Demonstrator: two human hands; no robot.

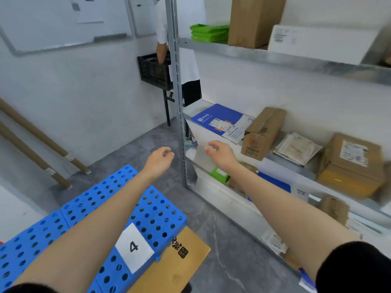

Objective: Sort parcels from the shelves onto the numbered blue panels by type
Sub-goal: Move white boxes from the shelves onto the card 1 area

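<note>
Both my arms reach out toward the metal shelf on the right. My left hand hovers in front of the shelf's upright post with fingers loosely curled and nothing in it. My right hand is spread open just in front of the middle shelf, below a blue and white flat parcel. A brown carton lies next to that parcel. The blue perforated panel carries a white label with the number 4 and lies on the floor under my left arm.
A flat yellow-brown parcel lies on the floor by panel 4. More cartons, white envelopes and green bags fill the shelves. Another person stands behind the shelf by a black crate. Cardboard tubes lean on the left wall.
</note>
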